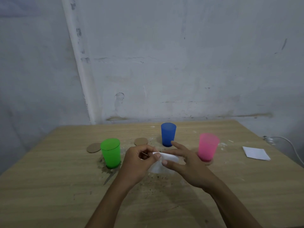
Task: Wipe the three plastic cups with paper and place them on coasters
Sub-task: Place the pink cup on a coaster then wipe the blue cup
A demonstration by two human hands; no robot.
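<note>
Green cup, blue cup, pink cup, brown coasters, white paper, tan wood-grain table

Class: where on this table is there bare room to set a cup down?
Bare table near the green cup, and between the pink cup and the spare paper. Crowded centre: both hands fold paper.
</note>
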